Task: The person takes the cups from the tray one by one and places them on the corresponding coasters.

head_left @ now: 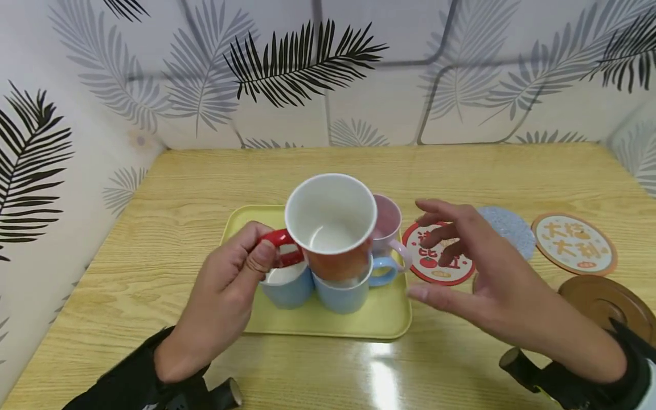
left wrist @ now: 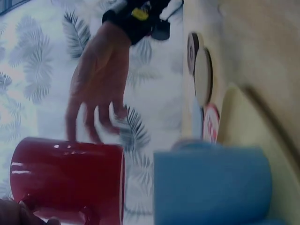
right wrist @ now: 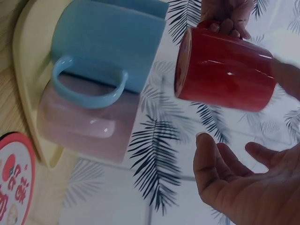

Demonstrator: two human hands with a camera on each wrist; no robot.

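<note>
My left hand [head_left: 225, 290] grips the handle of a red mug [head_left: 338, 265] with a white inside, held upright above the tray. In the right wrist view the red mug [right wrist: 225, 70] hangs clear of the mugs below. To its right my right hand [head_left: 487, 279] is spread with thumb and fingers apart, holding nothing and not touching the mug. Beneath, two light blue mugs [head_left: 343, 299] and a pink mug [head_left: 386, 219] stand on a yellow tray [head_left: 328, 327]. The red mug partly hides them.
Right of the tray lie a red-rimmed coaster [head_left: 441, 273], a speckled grey-blue round coaster [head_left: 507, 230] and an orange-rimmed coaster [head_left: 574, 245]. A brown round coaster [head_left: 605, 302] sits nearer the right wrist. Behind the wooden table [head_left: 205, 171] is a leaf-patterned wall covering [head_left: 359, 102].
</note>
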